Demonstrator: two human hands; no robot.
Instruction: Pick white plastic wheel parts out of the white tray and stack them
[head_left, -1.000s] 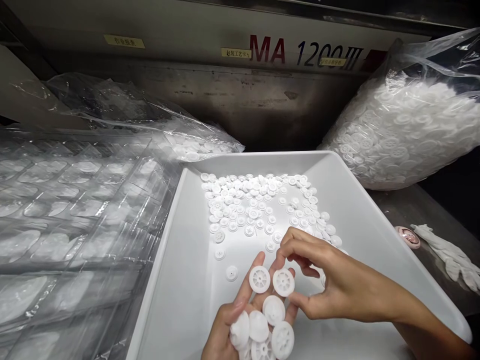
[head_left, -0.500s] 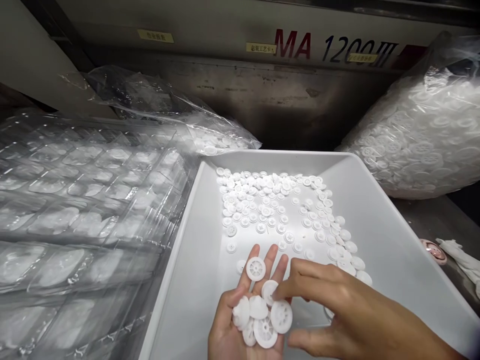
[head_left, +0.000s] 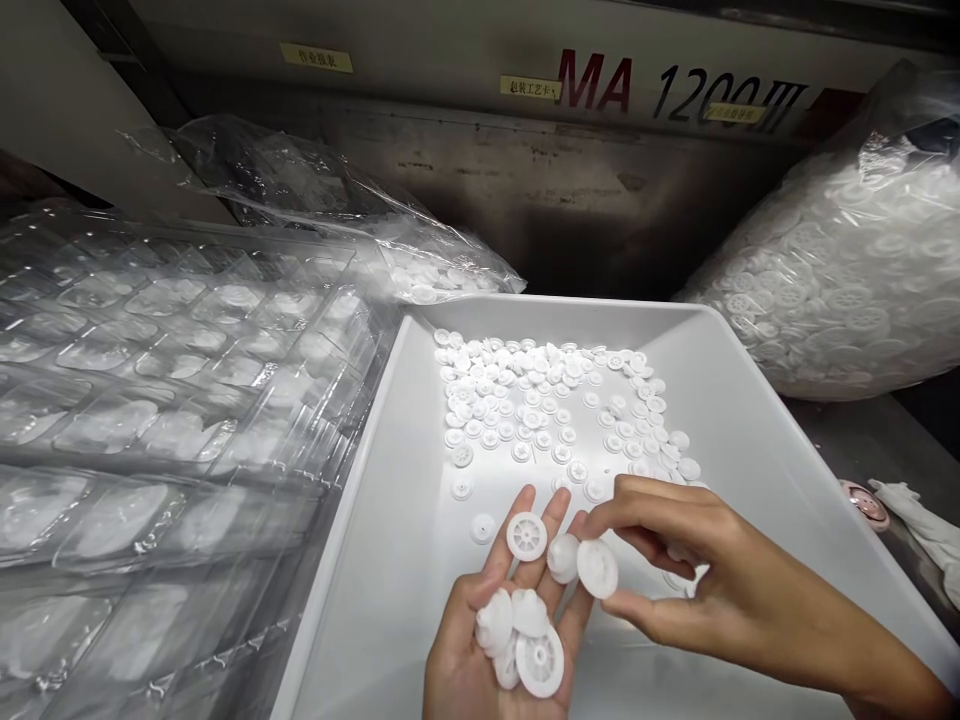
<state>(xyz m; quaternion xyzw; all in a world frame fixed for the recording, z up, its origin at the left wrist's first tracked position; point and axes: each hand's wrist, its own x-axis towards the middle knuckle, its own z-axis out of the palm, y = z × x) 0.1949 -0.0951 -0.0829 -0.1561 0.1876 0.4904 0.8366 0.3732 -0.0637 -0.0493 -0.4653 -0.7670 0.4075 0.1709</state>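
My left hand point(head_left: 459, 645) lies palm up over the bin with its fingers spread. Several small white plastic wheels point(head_left: 540, 662) are heaped in its palm, and one spoked wheel point(head_left: 526, 537) rests flat on the fingers. My right hand point(head_left: 701, 580) pinches a white plastic wheel point(head_left: 598, 569) on edge between thumb and fingers, just above my left fingers. Against that wheel's left side is another white piece point(head_left: 562, 557), lying by my left fingertips. The curled fingers of my right hand partly hide what is behind them.
Many more wheels point(head_left: 525, 380) lie scattered at the far end of the light grey bin point(head_left: 750, 430). Clear blister trays point(head_left: 150, 420) are stacked at left. A bag of white parts point(head_left: 847, 270) stands at right, another bag point(head_left: 442, 270) behind. A machine panel point(head_left: 450, 130) closes off the back.
My right hand has taken a wheel from the left palm and raised it up and rightward. Fewer wheels lie in the palm. The view has shifted slightly.
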